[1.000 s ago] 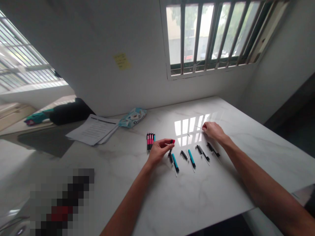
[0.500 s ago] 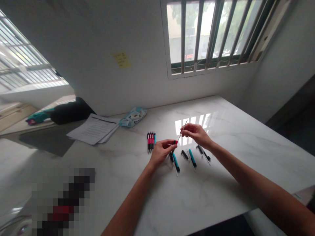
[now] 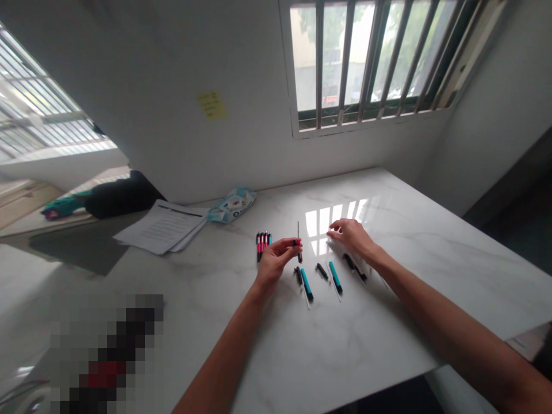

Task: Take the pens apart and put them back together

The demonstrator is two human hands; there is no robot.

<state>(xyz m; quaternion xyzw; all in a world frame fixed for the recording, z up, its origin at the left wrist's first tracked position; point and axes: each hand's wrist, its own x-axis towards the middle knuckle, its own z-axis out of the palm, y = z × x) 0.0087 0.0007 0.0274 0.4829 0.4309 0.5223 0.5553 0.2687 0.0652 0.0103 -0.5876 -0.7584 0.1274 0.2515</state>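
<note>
Pen barrel (image 3: 298, 248) stands upright, refill poking up, pinched in the left hand (image 3: 276, 260), while the right hand (image 3: 351, 234) rests loosely open and empty just right on the surface (image 3: 388, 322).

Home-type room w/ marble table (image 3: 388, 322), barred window (image 3: 366, 57), sticky note (image 3: 212, 106), papers (image 3: 161, 227).

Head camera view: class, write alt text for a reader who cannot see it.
A person's left hand holds a red-and-black pen part upright with a thin refill sticking out above it, over a white marble table. The right hand rests on the table by loose blue and black pen pieces; assembled pens lie left.
</note>
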